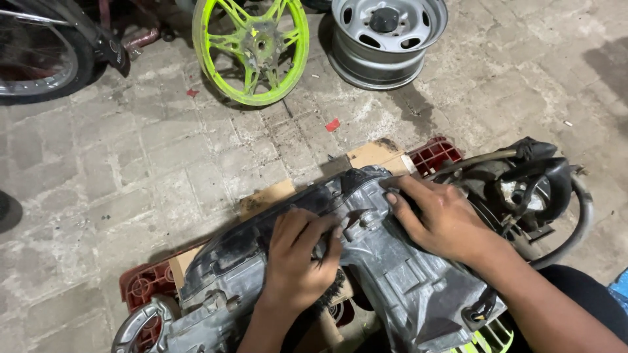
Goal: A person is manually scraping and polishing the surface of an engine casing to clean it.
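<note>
A dirty grey metal engine casing lies across a red plastic crate padded with cardboard. My left hand rests on the middle of the casing, fingers curled against a raised boss near its top edge. My right hand lies flat on the casing's upper right part, fingers spread toward the black rim. Black rubber hoses and an air duct hang off the casing's right end. What, if anything, sits under my left fingers is hidden.
On the paved brick floor stand a neon green spoked wheel rim and a silver steel car rim at the back. A bike tyre is at the top left. A dark shoe tip shows at the left edge.
</note>
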